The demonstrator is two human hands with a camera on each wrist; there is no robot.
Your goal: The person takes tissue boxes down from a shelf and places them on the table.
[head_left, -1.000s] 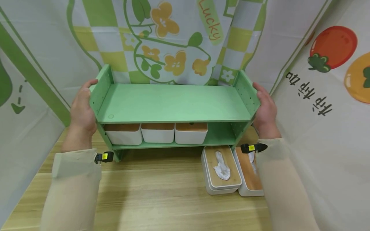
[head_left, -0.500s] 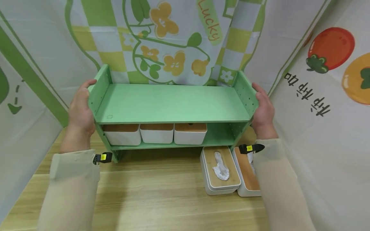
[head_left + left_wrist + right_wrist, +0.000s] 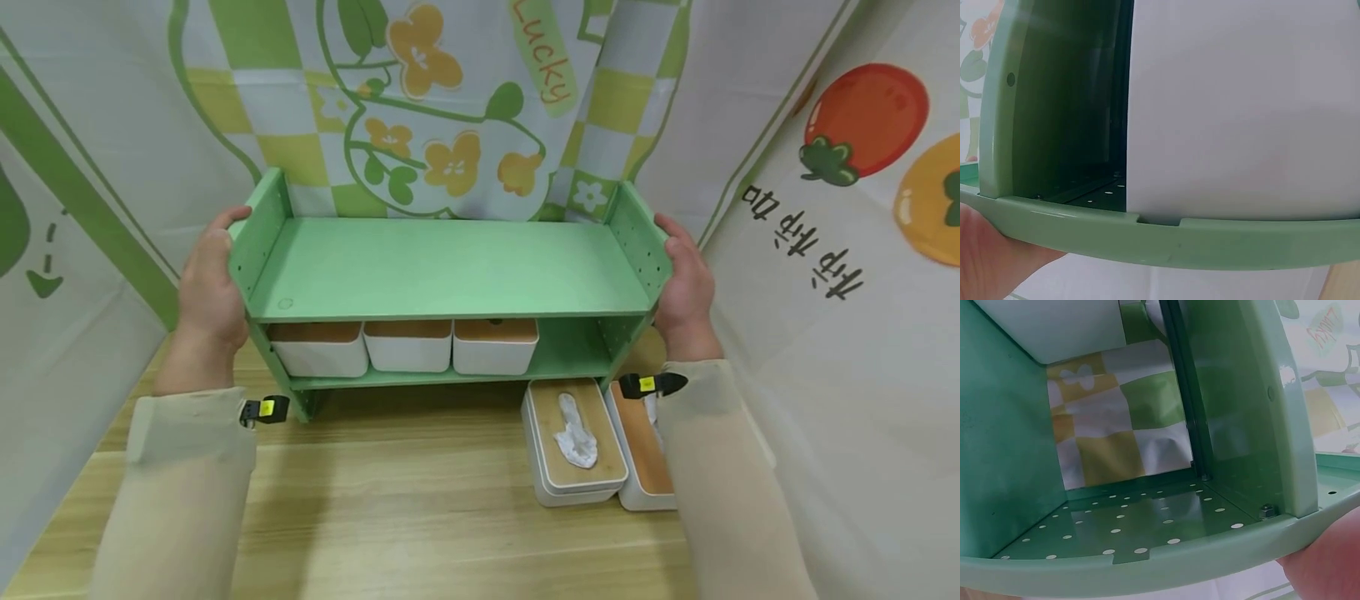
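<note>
A green two-tier shelf (image 3: 450,267) stands on the wooden table against the patterned backdrop. My left hand (image 3: 212,292) grips its left side panel from outside, fingertips at the upper edge. On the opposite side panel, my right hand (image 3: 685,287) holds on in the same way. Part of each hand shows below the panels in the wrist views. Three white boxes with wooden lids, including a middle box (image 3: 408,350), sit side by side on the lower tier, towards the left. The left wrist view shows a white box wall (image 3: 1241,119) close up. In the right wrist view, the perforated side panel (image 3: 1147,519) borders a gap beside the boxes.
In front of the shelf's right end stands a tissue box (image 3: 585,471) with a wooden lid and a tissue poking out. A second tissue box (image 3: 641,446) lies beside it, partly behind my right sleeve. Printed fabric walls (image 3: 810,400) enclose the wooden table (image 3: 405,500).
The view shifts very slightly. Both hands stay on the shelf's side panels, and the shelf and boxes show no clear movement.
</note>
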